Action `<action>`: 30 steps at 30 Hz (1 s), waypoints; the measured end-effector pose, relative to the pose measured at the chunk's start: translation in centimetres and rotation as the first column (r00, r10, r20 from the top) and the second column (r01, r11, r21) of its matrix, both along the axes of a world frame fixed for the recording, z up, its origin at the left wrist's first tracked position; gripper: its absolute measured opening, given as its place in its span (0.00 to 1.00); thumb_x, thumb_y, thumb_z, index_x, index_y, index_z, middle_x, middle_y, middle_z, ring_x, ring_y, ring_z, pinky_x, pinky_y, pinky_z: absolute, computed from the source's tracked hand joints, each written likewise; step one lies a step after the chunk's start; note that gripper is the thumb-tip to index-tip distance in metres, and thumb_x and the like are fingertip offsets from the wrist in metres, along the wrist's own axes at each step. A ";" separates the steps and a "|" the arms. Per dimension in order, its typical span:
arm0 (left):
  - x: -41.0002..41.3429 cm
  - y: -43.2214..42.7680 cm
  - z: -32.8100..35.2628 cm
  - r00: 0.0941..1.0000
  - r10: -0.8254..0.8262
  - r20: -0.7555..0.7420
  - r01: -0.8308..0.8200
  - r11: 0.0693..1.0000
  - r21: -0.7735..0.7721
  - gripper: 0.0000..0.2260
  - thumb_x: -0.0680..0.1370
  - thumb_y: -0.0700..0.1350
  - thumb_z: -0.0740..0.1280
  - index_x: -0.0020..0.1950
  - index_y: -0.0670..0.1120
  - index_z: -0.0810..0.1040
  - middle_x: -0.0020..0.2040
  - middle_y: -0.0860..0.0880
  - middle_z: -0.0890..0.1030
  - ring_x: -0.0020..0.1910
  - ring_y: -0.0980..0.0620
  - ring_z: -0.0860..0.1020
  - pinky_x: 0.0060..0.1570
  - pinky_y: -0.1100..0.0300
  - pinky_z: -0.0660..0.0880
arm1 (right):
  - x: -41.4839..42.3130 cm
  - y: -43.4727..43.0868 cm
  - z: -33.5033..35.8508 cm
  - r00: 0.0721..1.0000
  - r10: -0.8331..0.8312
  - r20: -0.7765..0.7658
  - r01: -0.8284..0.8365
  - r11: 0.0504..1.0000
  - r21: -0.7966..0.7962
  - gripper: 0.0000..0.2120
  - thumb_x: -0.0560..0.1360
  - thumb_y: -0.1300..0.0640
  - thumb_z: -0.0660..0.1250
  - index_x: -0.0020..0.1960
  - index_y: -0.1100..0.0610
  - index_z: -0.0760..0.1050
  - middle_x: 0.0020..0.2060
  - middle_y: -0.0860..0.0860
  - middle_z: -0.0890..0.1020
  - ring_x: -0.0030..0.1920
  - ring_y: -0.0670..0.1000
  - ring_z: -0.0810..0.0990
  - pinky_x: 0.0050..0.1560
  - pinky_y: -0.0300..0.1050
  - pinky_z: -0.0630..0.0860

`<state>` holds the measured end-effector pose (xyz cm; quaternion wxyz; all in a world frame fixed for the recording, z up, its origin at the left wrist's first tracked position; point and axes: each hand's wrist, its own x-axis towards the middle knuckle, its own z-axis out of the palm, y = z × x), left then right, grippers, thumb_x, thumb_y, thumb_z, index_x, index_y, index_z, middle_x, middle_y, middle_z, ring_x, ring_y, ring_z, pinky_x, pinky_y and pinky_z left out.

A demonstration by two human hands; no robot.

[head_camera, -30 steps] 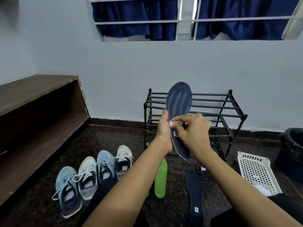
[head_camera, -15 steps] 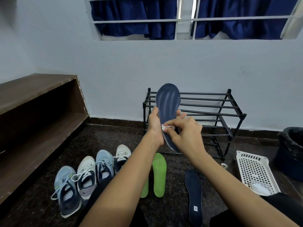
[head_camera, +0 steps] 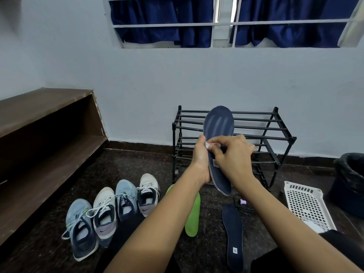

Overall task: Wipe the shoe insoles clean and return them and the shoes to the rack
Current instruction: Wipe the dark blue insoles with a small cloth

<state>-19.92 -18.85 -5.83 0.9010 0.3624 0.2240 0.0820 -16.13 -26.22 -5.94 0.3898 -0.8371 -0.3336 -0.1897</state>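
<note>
On floor insole [head_camera: 232, 231], white label [head_camera: 235, 250]

- Pale blue-grey wall [head_camera: 177, 79] runs across the back, a dark skirting [head_camera: 137, 145] at its foot.
- Window [head_camera: 222, 24] high up, white bars across it, dark blue curtains [head_camera: 149, 16] drawn behind.
- Dark speckled floor [head_camera: 122, 170].
- Brown wooden shelf unit [head_camera: 39, 119] along the left wall.
- Light is soft and even.

Left hand [head_camera: 201, 157] grips a navy insole [head_camera: 218, 123] (upright); right hand [head_camera: 235, 155] pinches a wipe [head_camera: 208, 144].
</note>
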 end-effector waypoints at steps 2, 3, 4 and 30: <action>0.0 0.9 0.1 1.000 0.029 0.000 -0.029 0.999 0.020 0.29 0.82 0.62 0.50 0.53 0.40 0.80 0.44 0.42 0.82 0.43 0.45 0.81 0.42 0.56 0.78 | -0.7 0.2 -0.2 0.999 0.042 0.015 -0.042 0.999 -0.003 0.07 0.72 0.55 0.70 0.46 0.44 0.82 0.40 0.47 0.82 0.50 0.53 0.71 0.44 0.46 0.53; -0.1 1.3 0.2 0.999 0.037 0.014 -0.037 0.999 0.030 0.29 0.82 0.61 0.50 0.53 0.40 0.80 0.43 0.42 0.83 0.42 0.46 0.81 0.42 0.56 0.78 | -1.1 0.3 -0.3 0.998 0.062 0.021 -0.062 0.998 -0.005 0.07 0.71 0.56 0.71 0.46 0.45 0.82 0.40 0.48 0.82 0.50 0.54 0.72 0.45 0.46 0.55; -0.1 1.8 0.4 0.998 0.046 0.031 -0.047 0.998 0.037 0.29 0.82 0.60 0.49 0.52 0.39 0.80 0.42 0.42 0.83 0.40 0.46 0.82 0.41 0.57 0.79 | -1.4 0.3 -0.5 0.996 0.084 0.022 -0.084 0.996 -0.004 0.07 0.71 0.56 0.71 0.46 0.46 0.83 0.40 0.49 0.82 0.52 0.55 0.73 0.46 0.47 0.57; -0.1 2.5 0.4 0.995 0.054 0.079 -0.058 0.997 0.046 0.31 0.82 0.58 0.49 0.46 0.38 0.83 0.41 0.41 0.83 0.39 0.46 0.83 0.41 0.57 0.80 | -1.5 0.2 -0.5 0.991 0.130 -0.016 -0.130 0.991 0.011 0.06 0.71 0.53 0.71 0.46 0.43 0.82 0.46 0.50 0.83 0.57 0.53 0.73 0.53 0.50 0.62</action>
